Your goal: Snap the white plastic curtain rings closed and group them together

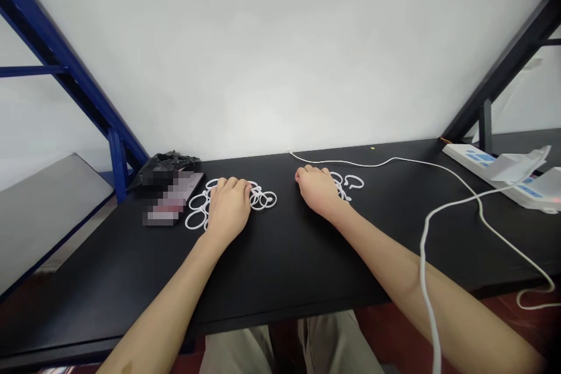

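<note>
My left hand point(228, 205) rests palm down on a black table point(280, 269), lying over a heap of several white plastic rings point(263, 198). Its fingers are curled down onto the rings, and what is under them is hidden. My right hand point(318, 190) also lies palm down, fingers curled, just left of a smaller group of white rings point(353, 182). Some of those rings touch its far side. Whether either hand grips a ring does not show.
A black bag point(169, 162) and a blurred flat packet point(169, 201) sit at the back left. A white cable point(438, 210) runs across the table to a white power strip point(495, 172) at the right. Blue and black frame struts stand at both sides.
</note>
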`<act>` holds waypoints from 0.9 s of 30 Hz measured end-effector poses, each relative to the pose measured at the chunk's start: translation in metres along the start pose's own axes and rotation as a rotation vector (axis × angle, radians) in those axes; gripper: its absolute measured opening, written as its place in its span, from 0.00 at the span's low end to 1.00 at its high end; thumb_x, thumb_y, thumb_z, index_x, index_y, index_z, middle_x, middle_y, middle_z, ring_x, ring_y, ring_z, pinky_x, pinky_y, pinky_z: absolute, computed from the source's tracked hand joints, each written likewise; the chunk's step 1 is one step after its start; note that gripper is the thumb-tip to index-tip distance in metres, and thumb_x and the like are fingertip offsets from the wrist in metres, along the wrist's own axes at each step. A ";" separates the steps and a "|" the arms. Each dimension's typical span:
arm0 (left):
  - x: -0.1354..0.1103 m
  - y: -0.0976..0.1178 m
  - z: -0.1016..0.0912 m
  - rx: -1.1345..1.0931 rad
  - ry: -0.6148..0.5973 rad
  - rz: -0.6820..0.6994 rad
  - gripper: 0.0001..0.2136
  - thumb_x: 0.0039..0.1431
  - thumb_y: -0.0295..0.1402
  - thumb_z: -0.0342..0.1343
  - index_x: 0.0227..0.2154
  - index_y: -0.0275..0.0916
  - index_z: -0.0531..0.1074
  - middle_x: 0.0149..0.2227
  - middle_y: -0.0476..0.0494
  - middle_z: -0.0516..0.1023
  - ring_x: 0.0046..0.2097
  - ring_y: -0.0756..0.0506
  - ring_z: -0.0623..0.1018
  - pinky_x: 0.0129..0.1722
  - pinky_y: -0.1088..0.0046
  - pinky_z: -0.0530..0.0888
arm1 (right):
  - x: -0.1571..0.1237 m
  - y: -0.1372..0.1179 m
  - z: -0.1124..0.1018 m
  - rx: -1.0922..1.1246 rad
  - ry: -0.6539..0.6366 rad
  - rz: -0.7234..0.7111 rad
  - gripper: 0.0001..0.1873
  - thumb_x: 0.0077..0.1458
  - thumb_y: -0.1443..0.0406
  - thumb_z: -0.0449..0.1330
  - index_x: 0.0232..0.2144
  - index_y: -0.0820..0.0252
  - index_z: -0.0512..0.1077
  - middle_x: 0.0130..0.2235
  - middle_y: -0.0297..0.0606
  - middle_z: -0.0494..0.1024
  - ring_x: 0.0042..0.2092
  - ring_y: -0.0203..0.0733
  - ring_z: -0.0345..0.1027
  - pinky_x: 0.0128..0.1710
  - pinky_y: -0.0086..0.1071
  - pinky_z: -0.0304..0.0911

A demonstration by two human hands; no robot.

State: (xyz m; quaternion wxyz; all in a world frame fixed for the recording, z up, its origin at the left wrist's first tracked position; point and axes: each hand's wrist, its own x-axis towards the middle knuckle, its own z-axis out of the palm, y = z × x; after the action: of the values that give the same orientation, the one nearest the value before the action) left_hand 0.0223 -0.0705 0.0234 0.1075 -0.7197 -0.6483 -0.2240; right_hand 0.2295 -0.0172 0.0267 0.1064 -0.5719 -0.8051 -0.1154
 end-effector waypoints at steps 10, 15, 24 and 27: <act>0.002 0.002 -0.003 -0.212 0.186 0.132 0.17 0.65 0.34 0.46 0.55 0.36 0.67 0.48 0.37 0.74 0.48 0.38 0.68 0.50 0.58 0.67 | -0.006 -0.019 -0.025 0.468 0.302 -0.195 0.10 0.65 0.64 0.51 0.45 0.60 0.69 0.40 0.40 0.78 0.41 0.42 0.69 0.42 0.33 0.61; -0.001 0.011 -0.012 -0.483 0.095 0.273 0.12 0.67 0.33 0.45 0.43 0.41 0.74 0.37 0.45 0.78 0.40 0.45 0.71 0.42 0.67 0.70 | -0.013 -0.025 -0.028 0.600 0.300 -0.386 0.09 0.66 0.64 0.50 0.38 0.57 0.70 0.38 0.37 0.78 0.39 0.39 0.67 0.38 0.29 0.61; -0.003 0.016 -0.024 -0.767 -0.072 -0.020 0.10 0.61 0.40 0.53 0.38 0.44 0.76 0.37 0.48 0.78 0.34 0.48 0.73 0.36 0.71 0.69 | -0.019 -0.031 -0.035 0.789 0.086 -0.213 0.12 0.65 0.56 0.49 0.42 0.56 0.65 0.34 0.34 0.78 0.33 0.37 0.71 0.33 0.29 0.59; -0.001 0.013 -0.022 -0.997 -0.072 -0.116 0.11 0.59 0.43 0.56 0.36 0.41 0.75 0.36 0.47 0.79 0.34 0.48 0.74 0.35 0.72 0.69 | -0.020 -0.034 -0.031 0.935 0.077 -0.178 0.15 0.65 0.53 0.48 0.39 0.57 0.65 0.31 0.34 0.77 0.31 0.36 0.70 0.33 0.29 0.60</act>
State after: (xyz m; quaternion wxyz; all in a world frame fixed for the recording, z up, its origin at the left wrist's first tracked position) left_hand 0.0313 -0.0827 0.0439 -0.2845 -0.6538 -0.5046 -0.4869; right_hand 0.2053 -0.0558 0.0481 0.3718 -0.3870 -0.8121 0.2292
